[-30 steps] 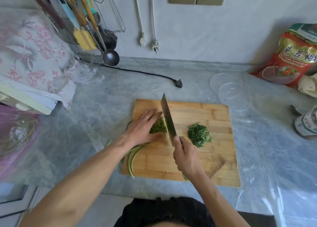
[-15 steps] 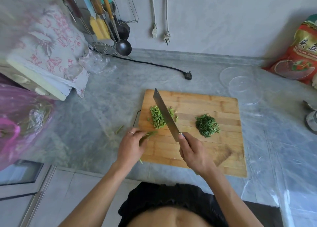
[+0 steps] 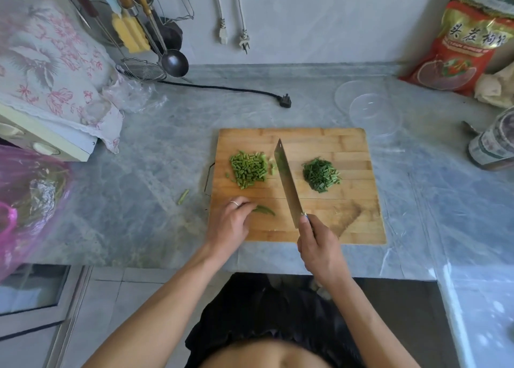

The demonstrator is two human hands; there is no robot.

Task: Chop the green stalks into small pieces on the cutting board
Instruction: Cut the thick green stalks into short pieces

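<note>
Fingers (image 3: 244,206) of the left hand (image 3: 228,224) pinch a stalk (image 3: 264,210) at the board's (image 3: 347,230) seven o'clock; the right hand (image 3: 318,249) grips the knife (image 3: 287,182).

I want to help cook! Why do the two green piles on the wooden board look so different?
The left pile is lighter green, made of chunky little stalk bits; the right pile is darker green, cut into thin, fine slivers. The left pile looks wider and looser, with stray bits beside it; the right pile is tighter. The knife stands between them. Both sit on the cutting board, already chopped.
</note>
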